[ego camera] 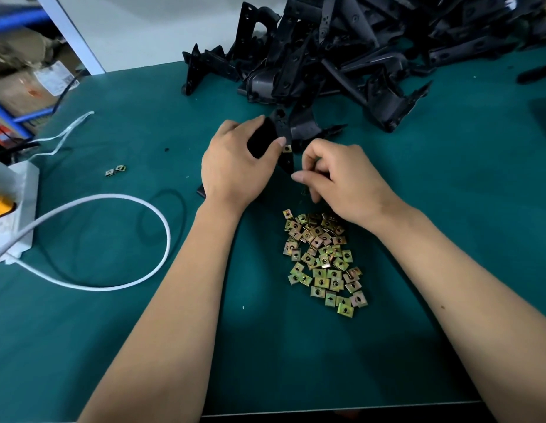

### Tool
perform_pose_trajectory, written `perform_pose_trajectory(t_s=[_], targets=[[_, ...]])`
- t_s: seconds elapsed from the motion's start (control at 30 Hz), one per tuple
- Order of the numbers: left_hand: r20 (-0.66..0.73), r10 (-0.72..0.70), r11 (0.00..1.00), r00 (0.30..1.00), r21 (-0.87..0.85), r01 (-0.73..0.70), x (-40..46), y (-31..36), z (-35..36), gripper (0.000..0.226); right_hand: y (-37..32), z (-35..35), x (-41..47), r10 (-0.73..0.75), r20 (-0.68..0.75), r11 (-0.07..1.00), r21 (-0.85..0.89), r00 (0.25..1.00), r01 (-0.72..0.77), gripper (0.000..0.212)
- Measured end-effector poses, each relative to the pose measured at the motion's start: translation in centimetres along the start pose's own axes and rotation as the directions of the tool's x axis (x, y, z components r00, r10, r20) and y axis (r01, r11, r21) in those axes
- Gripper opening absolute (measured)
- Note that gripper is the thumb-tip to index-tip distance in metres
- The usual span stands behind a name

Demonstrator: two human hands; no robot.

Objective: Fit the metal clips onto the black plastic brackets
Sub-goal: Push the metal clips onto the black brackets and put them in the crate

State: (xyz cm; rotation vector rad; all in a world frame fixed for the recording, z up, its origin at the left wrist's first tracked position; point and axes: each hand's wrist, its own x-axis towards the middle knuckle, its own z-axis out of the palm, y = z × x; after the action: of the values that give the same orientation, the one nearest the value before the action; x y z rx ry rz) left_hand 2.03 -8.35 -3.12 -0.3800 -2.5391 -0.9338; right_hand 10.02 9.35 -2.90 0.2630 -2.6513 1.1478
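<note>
My left hand (pixel 235 166) grips a black plastic bracket (pixel 284 129) at the middle of the green table, thumb pressed beside a brass-coloured metal clip (pixel 287 148) that sits on the bracket's edge. My right hand (pixel 339 181) hovers just right of the bracket's lower tip, fingers curled and pinched; what they hold is hidden. A heap of several loose metal clips (pixel 323 261) lies on the table below my right hand. A big pile of black brackets (pixel 342 47) fills the far right of the table.
Two stray clips (pixel 115 170) lie to the left. A white cable (pixel 119 239) loops from a white box (pixel 15 209) at the left edge. Cardboard boxes and blue shelving (pixel 21 80) stand beyond the table's left side. The green table's front edge (pixel 326 410) runs near my elbows.
</note>
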Motion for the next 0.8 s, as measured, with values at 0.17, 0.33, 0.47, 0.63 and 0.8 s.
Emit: perform_pose_trajectory(t_s=[0.17, 0.33, 0.47, 0.63, 0.8], targets=[[0.008, 0.005, 1.000, 1.000, 0.007, -0.005, -0.1, 0.1, -0.1, 0.057, -0.4, -0.4, -0.1, -0.055, 0.148, 0.990, -0.124, 0.987, 0.074, 0.019], [0.023, 0.013, 1.000, 1.000, 0.008, -0.013, -0.1, 0.2, -0.2, 0.057, -1.4, -0.4, 0.1, -0.071, 0.322, 0.978, -0.164, 0.944, 0.129, 0.014], [0.029, 0.027, 1.000, 0.999, 0.010, -0.028, -0.1, 0.2, -0.3, 0.059, -1.4, -0.2, -0.2, -0.047, 0.347, 0.989, -0.117, 0.937, 0.093, 0.014], [0.042, 0.034, 0.999, 0.999, -0.030, -0.033, 0.0, 0.1, -0.4, 0.057, -0.6, 0.1, 0.2, 0.056, 0.003, 0.945, 0.323, 0.998, -0.054, 0.004], [0.129, 0.115, 0.987, 0.985, -0.127, -0.098, -0.2, 0.6, -0.4, 0.055, 0.9, -0.4, 0.5, 0.286, -0.172, 0.727, 0.680, 0.943, -0.096, 0.009]])
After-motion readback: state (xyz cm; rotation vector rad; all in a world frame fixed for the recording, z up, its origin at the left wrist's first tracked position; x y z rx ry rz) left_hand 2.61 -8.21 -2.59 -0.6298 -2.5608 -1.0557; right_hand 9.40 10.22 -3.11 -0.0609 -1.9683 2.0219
